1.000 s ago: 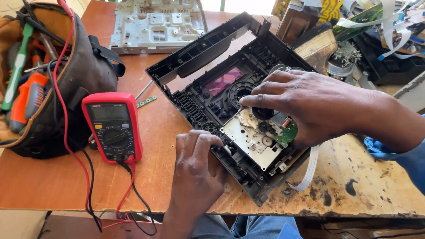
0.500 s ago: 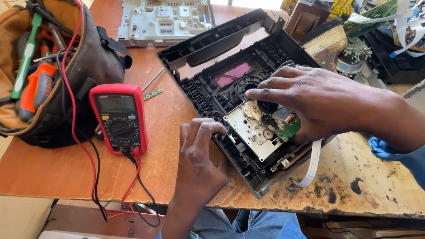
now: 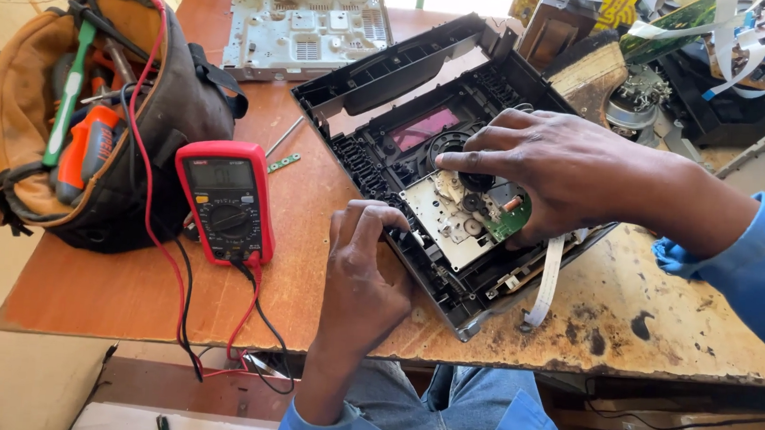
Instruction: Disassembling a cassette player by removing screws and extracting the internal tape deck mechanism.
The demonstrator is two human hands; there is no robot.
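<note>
Resting on the wooden table (image 3: 326, 265), the opened black player chassis (image 3: 377, 153) sits turned at an angle, its near corner just short of the table's front edge. The right hand (image 3: 571, 178) lies spread over the silver disc mechanism (image 3: 453, 224) in the chassis's near half, fingers curled down around the black round hub (image 3: 475, 182); thumb and fingertips touch it, though I cannot tell whether they truly pinch it. A small green circuit board (image 3: 513, 221) shows just under the palm. The left hand (image 3: 363, 271) is half-clenched at the chassis's left side, its fingertips pressing the edge of the black frame beside the mechanism, holding nothing loose. A white ribbon cable (image 3: 548, 283) hangs from the chassis toward the front edge. A red multimeter (image 3: 226, 201) lies face up toward the front-left, its red and black leads trailing over the front edge. A tool bag (image 3: 87, 117) stands open at the left edge. A grey metal cover plate (image 3: 306, 24) lies at the back edge, behind the chassis.
</note>
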